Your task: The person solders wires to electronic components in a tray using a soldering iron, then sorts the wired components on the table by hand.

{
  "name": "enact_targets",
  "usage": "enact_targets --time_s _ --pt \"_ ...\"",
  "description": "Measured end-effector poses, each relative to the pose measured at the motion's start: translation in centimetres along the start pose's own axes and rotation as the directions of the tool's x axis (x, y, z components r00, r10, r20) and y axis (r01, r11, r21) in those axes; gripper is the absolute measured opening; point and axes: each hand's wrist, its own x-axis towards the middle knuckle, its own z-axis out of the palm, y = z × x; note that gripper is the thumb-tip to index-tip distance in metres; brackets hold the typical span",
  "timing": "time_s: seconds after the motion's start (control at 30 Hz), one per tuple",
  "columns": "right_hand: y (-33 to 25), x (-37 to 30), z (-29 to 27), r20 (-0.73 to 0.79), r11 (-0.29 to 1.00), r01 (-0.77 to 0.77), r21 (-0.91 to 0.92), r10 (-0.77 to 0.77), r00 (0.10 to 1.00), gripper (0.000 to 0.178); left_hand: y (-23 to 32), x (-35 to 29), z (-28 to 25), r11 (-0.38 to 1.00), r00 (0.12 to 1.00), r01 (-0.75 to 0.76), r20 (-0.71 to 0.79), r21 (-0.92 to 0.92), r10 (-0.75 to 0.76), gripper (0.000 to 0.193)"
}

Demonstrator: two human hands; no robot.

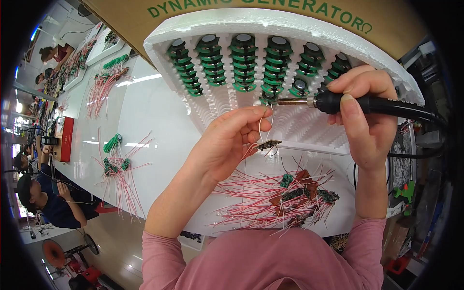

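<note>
My right hand (369, 113) is closed around the black handle of a soldering iron (333, 102). The iron's thin tip points left, at a small green round part (268, 97) standing in a white foam tray (261, 18). Close to that tip, my left hand (224, 137) pinches thin white wire (261, 124) between thumb and forefinger. A small circuit board (268, 144) hangs on the wire below those fingers. Whether the tip touches the part or the wire end is hard to tell. Rows of green round parts (243, 63) with silvery centres fill the tray's upper slots.
Below my hands lies a pile of circuit boards with red and white wires (290, 198). More wired boards (116, 164) lie further left on the white table (159, 125). Behind the tray rises a cardboard box (130, 24). Another person (53, 198) sits at the left.
</note>
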Motion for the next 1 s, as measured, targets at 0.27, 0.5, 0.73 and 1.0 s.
enact_targets --time_s 0.27,0.5,0.73,1.0 --pt "-0.6 -0.9 -0.9 -0.061 0.996 -0.012 0.087 0.018 0.998 0.013 -0.1 0.1 -0.1 1.000 1.000 0.014 0.014 0.011 -0.014 0.020" --pt "-0.7 -1.6 -3.1 -0.051 0.993 -0.018 0.119 0.024 0.998 0.009 0.0 -0.8 1.6 0.991 0.999 0.016 -0.046 0.133 -0.010 0.021" --pt "-2.3 -2.4 -5.2 0.017 0.990 0.014 0.142 -0.017 1.000 0.011 -1.2 -2.2 3.5 0.957 0.993 -0.048 -0.094 0.288 0.077 0.023" --pt "-2.7 -3.5 -6.5 0.005 0.979 -0.056 0.197 0.056 0.998 0.011 -3.5 -2.9 6.0 0.932 0.966 -0.132 -0.167 0.337 0.197 0.021"
